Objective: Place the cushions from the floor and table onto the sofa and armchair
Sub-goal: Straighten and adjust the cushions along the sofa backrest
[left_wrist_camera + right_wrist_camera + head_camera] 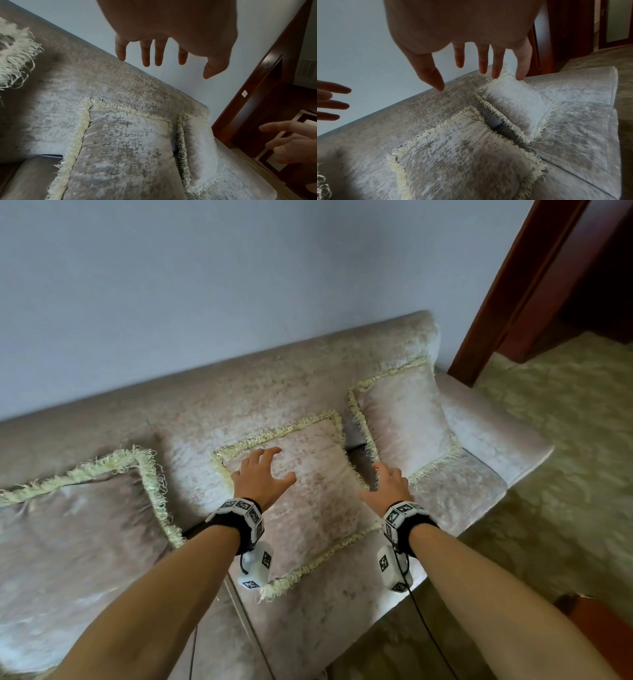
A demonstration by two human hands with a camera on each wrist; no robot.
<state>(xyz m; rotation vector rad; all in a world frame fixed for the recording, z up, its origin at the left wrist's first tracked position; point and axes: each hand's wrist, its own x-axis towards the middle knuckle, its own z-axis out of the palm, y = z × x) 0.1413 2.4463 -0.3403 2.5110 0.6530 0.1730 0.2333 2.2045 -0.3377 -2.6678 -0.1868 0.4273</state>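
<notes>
Both hands are out over the sofa (239, 392) with fingers spread and nothing in them. The left hand (260, 477) floats above the upper left part of the middle cushion (308, 501), fingers straight-ish and fanned, thumb stuck out to the right. From the left wrist view that hand (171, 33) looks clear of the fabric, with the cushion (123, 148) well below the fingertips. In the head view I honestly can't tell if any fingertip brushes it.

The right hand (388, 484) is just off the right edge of that same cushion, over the gap between it and the right cushion (404, 419). Fingers are loose and apart, palm down, gripping nothing. The right wrist view shows it (462, 33) open too, fingertips pointing toward the right cushion (513, 108) and the sofa back.

Where the cushions are: the middle one leans back against the backrest, its bottom edge on the seat. The right one stands tilted in the corner, against the back and near the armrest (493, 433). A third, bigger cushion (78, 529) sits on the left of the sofa, well apart from both hands. All three have a pale fringe round the edge.

Behind is a plain wall (205, 285), and a dark wooden door frame (513, 296) stands to the right by the patterned carpet (565, 440).
</notes>
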